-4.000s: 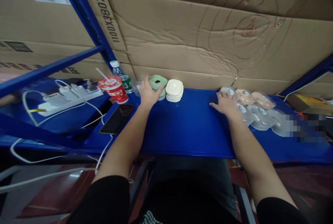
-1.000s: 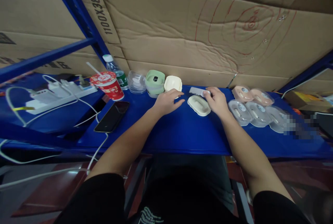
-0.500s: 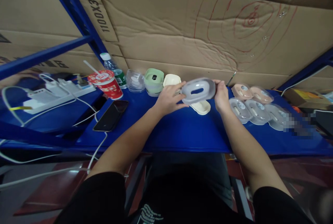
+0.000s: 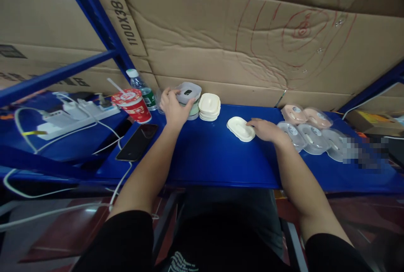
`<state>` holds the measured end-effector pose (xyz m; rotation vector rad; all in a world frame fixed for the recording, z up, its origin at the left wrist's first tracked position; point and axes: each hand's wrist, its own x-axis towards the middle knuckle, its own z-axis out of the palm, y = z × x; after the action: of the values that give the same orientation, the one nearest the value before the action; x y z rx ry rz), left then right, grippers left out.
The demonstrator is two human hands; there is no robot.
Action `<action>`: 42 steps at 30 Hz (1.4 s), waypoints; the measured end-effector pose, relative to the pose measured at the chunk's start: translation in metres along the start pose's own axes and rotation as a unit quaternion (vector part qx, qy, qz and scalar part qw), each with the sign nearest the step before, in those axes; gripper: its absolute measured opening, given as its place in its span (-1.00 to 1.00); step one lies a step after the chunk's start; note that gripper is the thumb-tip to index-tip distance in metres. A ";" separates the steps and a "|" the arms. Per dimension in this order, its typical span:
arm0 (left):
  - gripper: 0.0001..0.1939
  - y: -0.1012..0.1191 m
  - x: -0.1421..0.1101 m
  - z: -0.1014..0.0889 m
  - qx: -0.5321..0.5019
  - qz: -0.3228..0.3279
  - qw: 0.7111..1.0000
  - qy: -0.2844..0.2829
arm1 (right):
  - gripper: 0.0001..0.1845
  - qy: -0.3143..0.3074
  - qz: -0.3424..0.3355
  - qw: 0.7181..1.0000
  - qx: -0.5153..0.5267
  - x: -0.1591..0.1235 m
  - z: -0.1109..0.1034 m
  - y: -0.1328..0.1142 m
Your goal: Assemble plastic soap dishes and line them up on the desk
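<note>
My left hand [image 4: 175, 105] is wrapped around a grey plastic lid with a dark oval slot [image 4: 191, 91], at the top of a stack of green lids [image 4: 193, 111]. Beside that stands a stack of cream square trays [image 4: 210, 105]. My right hand [image 4: 267, 129] has its fingertips closed on the right rim of a cream oval tray [image 4: 240, 129], which lies on the blue table. The thumb of this hand is largely hidden. Clear plastic covers [image 4: 160, 100] are partly hidden behind my left hand.
A red paper cup with a straw [image 4: 134, 105], a water bottle [image 4: 143, 89] and a phone [image 4: 137, 142] are on the left. Several grey packed boxes [image 4: 312, 138] and two pink ones [image 4: 293, 114] sit on the right. A power strip [image 4: 78, 116] trails white cables.
My left hand has carried the grey lid left onto the green stack. My right hand has let go of it and come down to the cream oval tray.
</note>
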<state>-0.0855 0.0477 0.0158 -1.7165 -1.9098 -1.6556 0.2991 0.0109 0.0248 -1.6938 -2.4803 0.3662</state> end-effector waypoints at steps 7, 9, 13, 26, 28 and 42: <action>-0.33 0.003 -0.004 0.001 0.010 0.044 0.998 -0.044 | -0.36 -0.035 -0.114 0.992 0.030 -0.002 -0.003 -0.006; -0.38 0.004 -0.004 0.002 0.014 0.046 0.998 -0.039 | -0.39 -0.034 -0.114 0.992 0.035 -0.002 -0.003 -0.008; -0.52 0.004 -0.003 0.001 0.018 0.035 0.999 -0.018 | -0.45 -0.031 -0.115 0.992 0.042 0.000 -0.001 -0.002; -0.49 0.004 -0.005 0.002 0.012 0.048 0.998 -0.044 | -0.34 -0.017 -0.117 0.990 0.070 0.007 0.008 -0.008; -0.47 0.005 -0.005 0.001 0.026 0.054 0.997 -0.042 | -0.45 0.002 -0.134 0.989 0.067 0.010 0.012 -0.010; -0.16 0.020 -0.019 0.006 0.065 0.048 0.997 -0.015 | -0.84 0.244 -0.137 0.956 0.085 0.038 0.011 -0.066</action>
<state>-0.0600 0.0354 0.0137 -1.7604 -1.8708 -1.4469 0.2236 0.0216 0.0303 -1.1754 -2.1950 0.1089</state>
